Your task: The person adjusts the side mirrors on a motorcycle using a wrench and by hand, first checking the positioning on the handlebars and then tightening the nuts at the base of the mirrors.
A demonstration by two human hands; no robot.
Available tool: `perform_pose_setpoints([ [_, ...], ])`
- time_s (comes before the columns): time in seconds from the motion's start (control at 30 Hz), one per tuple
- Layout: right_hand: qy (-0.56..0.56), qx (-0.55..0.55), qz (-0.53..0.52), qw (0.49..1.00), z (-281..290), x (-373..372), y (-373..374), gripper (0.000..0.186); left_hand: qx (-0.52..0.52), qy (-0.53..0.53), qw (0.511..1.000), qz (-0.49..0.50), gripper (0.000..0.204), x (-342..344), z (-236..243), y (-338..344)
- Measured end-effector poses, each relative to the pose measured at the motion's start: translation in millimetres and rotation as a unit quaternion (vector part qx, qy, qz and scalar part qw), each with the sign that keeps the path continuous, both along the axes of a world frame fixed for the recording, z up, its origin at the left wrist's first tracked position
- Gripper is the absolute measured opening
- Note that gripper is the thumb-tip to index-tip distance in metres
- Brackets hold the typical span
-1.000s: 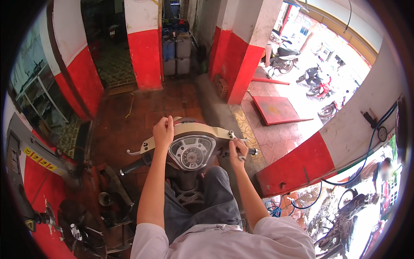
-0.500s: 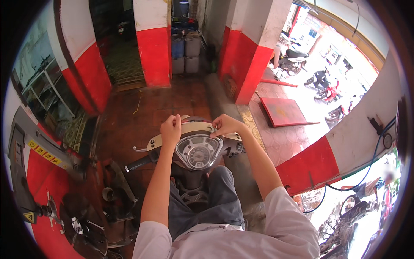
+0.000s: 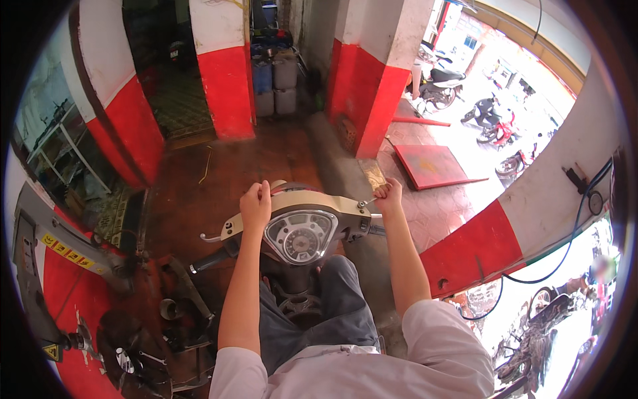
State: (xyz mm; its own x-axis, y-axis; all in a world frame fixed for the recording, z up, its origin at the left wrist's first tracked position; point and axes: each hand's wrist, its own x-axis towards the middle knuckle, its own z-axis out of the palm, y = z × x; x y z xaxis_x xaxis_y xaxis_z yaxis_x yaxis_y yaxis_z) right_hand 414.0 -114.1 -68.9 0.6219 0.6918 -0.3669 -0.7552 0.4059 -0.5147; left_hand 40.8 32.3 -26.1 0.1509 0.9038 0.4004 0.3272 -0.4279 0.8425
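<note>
I sit astride a scooter with a cream handlebar cover around a silver-rimmed gauge cluster. Closed fingers of my right hand grip a small metal wrench; its far end meets the bolt at the cover's right end. My left hand is curled closed at the cover's left part, and whatever its fingers hold is hidden. Left of it stick out a brake lever and a black handgrip. The right handgrip shows below my right hand.
A grey machine with a yellow label strip stands at the left, above metal parts and a loose wrench. Red-and-white pillars rise ahead. A red ramp lies by the doorway at right, with parked motorbikes outside.
My right hand has moved right along the cover with the wrench, from near its middle to its right end. My left hand stays closed at the left part. The view has shifted slightly.
</note>
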Motion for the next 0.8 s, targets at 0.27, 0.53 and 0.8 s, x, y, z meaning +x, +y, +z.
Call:
perform_pose_setpoints([
  [0.27, -0.235, 0.011, -0.237, 0.943, -3, -149, -86, 0.026, 0.020, 0.018, 0.999, -0.020, 0.044, 7, -4, 1],
  [0.53, -0.800, -0.177, 0.008, 0.573, 49, -176, -46, 0.049, -0.020, 0.037, 0.999, -0.009, 0.044, 1, 6, -1],
  [0.8, -0.789, -0.105, 0.273, 0.541, 78, -132, 7, 0.051, -0.032, 0.035, 0.998, -0.029, 0.045, 10, 4, -2],
])
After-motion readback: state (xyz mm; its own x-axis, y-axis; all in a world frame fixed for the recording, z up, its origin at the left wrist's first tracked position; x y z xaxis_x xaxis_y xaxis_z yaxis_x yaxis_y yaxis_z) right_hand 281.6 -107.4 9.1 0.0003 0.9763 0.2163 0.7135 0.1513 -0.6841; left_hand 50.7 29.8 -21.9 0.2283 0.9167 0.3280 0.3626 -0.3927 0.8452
